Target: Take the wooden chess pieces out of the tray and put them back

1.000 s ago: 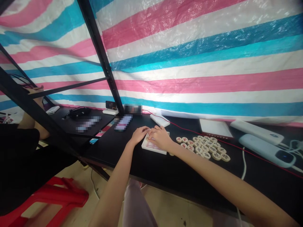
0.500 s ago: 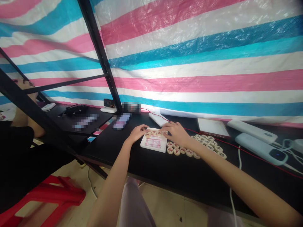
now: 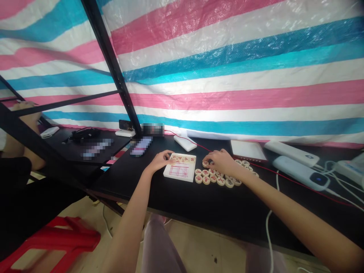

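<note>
A shallow white box (image 3: 178, 173) with red grid lines on its floor sits on the black desk. Along its back edge stands a row of several Chinese chess pieces (image 3: 184, 159). My left hand (image 3: 160, 160) is closed around the box's left rim, its thumb by the leftmost pieces. To the right of the box, more round pieces with red and dark characters (image 3: 212, 178) lie in rows. My right hand (image 3: 220, 161) bends its fingers down onto Chinese chess pieces (image 3: 205, 164) at the back of that group; its palm hides some of them.
Behind the pieces lie a white power bank (image 3: 185, 142), a white box lid (image 3: 247, 150) and a red cable. Larger chargers (image 3: 301, 172) with white cables are at the right. A black metal post (image 3: 113, 68) and a phone (image 3: 141, 146) stand left. Another person's arm (image 3: 31, 132) shows far left.
My right hand has moved from the box rightward to the loose pieces. The row of pieces in the box now shows out to its right end. My left hand stays at the box.
</note>
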Action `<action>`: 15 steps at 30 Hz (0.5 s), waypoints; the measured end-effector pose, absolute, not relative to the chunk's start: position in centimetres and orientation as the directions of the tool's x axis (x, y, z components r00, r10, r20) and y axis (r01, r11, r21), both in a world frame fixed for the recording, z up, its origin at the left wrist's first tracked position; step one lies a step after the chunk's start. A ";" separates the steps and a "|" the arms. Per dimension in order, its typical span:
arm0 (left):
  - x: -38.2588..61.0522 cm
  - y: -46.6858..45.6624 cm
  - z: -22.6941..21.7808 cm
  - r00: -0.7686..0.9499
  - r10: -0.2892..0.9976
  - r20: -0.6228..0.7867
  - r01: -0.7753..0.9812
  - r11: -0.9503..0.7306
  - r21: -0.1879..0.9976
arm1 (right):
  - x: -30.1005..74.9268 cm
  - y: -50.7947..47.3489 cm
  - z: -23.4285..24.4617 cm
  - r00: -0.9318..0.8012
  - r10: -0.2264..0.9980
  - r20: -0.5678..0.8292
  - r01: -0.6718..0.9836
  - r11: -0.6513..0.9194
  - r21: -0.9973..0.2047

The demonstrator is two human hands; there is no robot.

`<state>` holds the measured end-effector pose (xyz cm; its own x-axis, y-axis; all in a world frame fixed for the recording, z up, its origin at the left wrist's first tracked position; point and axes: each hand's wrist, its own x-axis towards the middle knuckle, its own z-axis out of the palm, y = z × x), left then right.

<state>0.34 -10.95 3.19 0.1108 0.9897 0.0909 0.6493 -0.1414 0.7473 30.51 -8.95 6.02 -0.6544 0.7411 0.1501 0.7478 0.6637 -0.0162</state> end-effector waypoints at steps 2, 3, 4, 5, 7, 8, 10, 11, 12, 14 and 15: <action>0.4 -11.1 3.3 0.104 0.990 0.092 0.655 -0.138 0.743 | 30.2 -8.7 6.3 -0.647 0.749 0.141 0.756 0.655 -0.010; 0.4 -11.1 3.3 0.102 0.991 0.090 0.657 -0.135 0.741 | 30.0 -8.6 6.4 -0.646 0.749 0.145 0.756 0.655 -0.014; 0.5 -11.1 3.3 0.100 0.991 0.089 0.660 -0.132 0.740 | 29.9 -8.6 6.6 -0.646 0.748 0.156 0.754 0.656 -0.024; 0.5 -11.1 3.3 0.097 0.991 0.087 0.663 -0.130 0.738 | 29.7 -8.6 6.7 -0.645 0.744 0.175 0.751 0.659 -0.039; 0.5 -11.0 3.3 0.093 0.992 0.090 0.670 -0.129 0.731 | 29.1 -8.7 7.0 -0.641 0.734 0.223 0.739 0.669 -0.078; 0.5 -11.0 3.2 0.090 0.992 0.093 0.673 -0.129 0.728 | 28.6 -8.8 7.1 -0.643 0.725 0.245 0.727 0.679 -0.100; 0.5 -10.8 3.1 0.087 0.991 0.098 0.678 -0.131 0.724 | 27.3 -9.2 7.1 -0.662 0.699 0.271 0.693 0.708 -0.135; 0.5 -10.8 3.1 0.087 0.991 0.100 0.679 -0.132 0.722 | 26.4 -9.4 7.0 -0.679 0.679 0.279 0.671 0.728 -0.140; 0.4 -10.7 3.0 0.087 0.991 0.103 0.681 -0.134 0.720 | 25.6 -9.6 6.9 -0.700 0.655 0.284 0.648 0.750 -0.131; 0.4 -10.6 2.9 0.088 0.990 0.108 0.682 -0.139 0.718 | 23.8 -10.0 6.5 -0.744 0.603 0.289 0.608 0.790 -0.085; 0.4 -10.6 2.9 0.088 0.990 0.110 0.682 -0.140 0.717 | 23.0 -10.2 6.3 -0.763 0.579 0.287 0.591 0.805 -0.052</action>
